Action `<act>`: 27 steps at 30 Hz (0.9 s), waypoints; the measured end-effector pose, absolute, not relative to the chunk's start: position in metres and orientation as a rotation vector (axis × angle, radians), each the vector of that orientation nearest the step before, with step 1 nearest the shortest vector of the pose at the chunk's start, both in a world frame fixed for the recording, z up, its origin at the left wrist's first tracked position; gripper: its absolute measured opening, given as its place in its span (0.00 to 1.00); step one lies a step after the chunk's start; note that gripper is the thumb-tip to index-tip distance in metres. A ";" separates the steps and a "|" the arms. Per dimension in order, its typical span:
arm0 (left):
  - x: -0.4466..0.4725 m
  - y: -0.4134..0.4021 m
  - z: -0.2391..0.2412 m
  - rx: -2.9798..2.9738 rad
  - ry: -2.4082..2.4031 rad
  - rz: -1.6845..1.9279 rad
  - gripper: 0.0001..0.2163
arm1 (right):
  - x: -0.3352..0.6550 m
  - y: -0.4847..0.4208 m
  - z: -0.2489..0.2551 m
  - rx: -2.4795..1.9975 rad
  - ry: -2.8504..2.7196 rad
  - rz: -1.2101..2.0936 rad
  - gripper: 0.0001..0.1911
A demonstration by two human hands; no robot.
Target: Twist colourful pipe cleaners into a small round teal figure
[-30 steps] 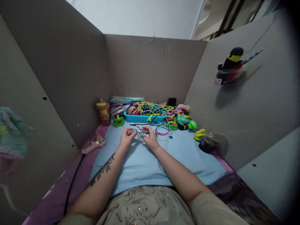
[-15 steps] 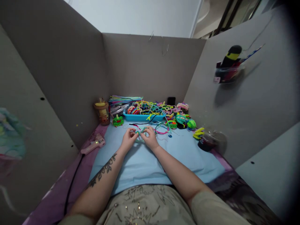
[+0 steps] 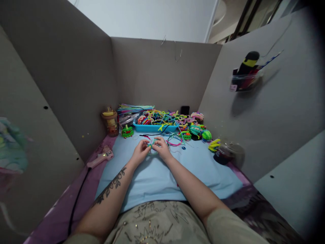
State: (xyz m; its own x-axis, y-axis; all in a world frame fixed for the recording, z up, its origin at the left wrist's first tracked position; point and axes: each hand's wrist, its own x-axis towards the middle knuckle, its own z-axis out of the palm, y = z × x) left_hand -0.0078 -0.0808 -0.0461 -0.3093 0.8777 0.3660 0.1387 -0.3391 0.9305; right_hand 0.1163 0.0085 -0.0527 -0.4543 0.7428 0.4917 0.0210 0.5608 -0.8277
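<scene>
My left hand [image 3: 139, 153] and my right hand [image 3: 162, 149] meet over the light blue mat [image 3: 157, 176], fingertips pinched together on a teal pipe cleaner [image 3: 151, 146] bent into a small loop. Both hands are closed on it. Just beyond them lie loose pipe cleaners [image 3: 175, 139] in pink, black and green. A blue tray [image 3: 152, 127] piled with bent coloured pipe cleaners stands at the back of the mat.
Grey partition walls close in three sides. A pink glue gun [image 3: 100, 158] with a black cord lies at the left. A small jar [image 3: 110, 122], a green fuzzy figure [image 3: 127, 131], more finished fuzzy pieces [image 3: 200, 132] and a dark round container [image 3: 223, 156] stand around.
My two hands have drawn closer together, so the stretch of teal pipe cleaner between them has shortened into a tighter loop. Nothing else on the mat has moved.
</scene>
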 end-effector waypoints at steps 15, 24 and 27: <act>-0.002 -0.087 -0.041 1.530 1.852 1.699 0.21 | 0.112 0.014 -0.055 -0.635 -1.817 1.043 0.06; -0.006 -0.083 -0.044 1.472 1.798 1.772 0.16 | 0.109 0.011 -0.057 -0.601 -1.806 1.220 0.08; -0.004 -0.085 -0.043 1.490 1.819 1.749 0.15 | 0.108 0.012 -0.058 -0.604 -1.770 1.232 0.10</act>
